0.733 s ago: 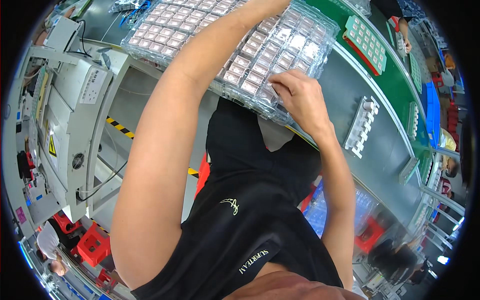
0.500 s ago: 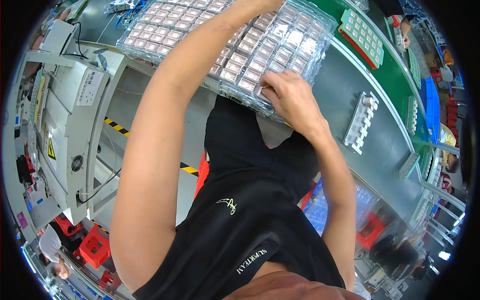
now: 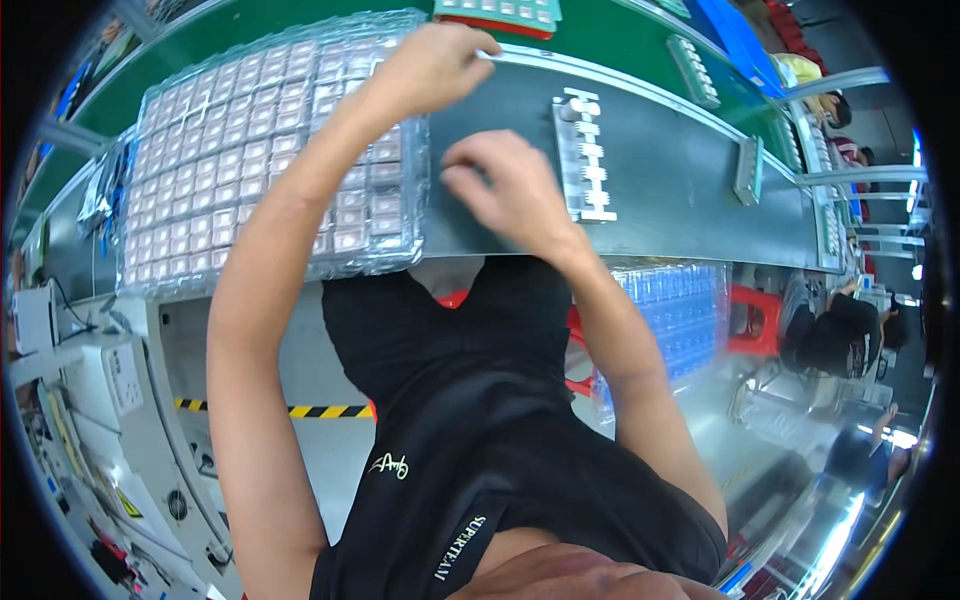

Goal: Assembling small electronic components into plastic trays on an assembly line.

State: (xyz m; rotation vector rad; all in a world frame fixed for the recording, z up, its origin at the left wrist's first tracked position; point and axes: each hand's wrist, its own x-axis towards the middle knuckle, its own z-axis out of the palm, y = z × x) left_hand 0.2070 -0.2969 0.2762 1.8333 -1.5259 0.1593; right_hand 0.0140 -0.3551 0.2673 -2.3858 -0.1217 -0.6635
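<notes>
Lying on the grey bench (image 3: 660,200): clear blister tray (image 3: 200,170), light, flexible, parts loose. Your left hand (image 3: 430,65) pinches its far corner; right hand (image 3: 510,190) hovers open. Lift by both edges.

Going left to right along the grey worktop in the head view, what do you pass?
Clear plastic tray of small parts → left hand gripping the tray's far right corner → right hand → white notched strip → small grey block.
</notes>
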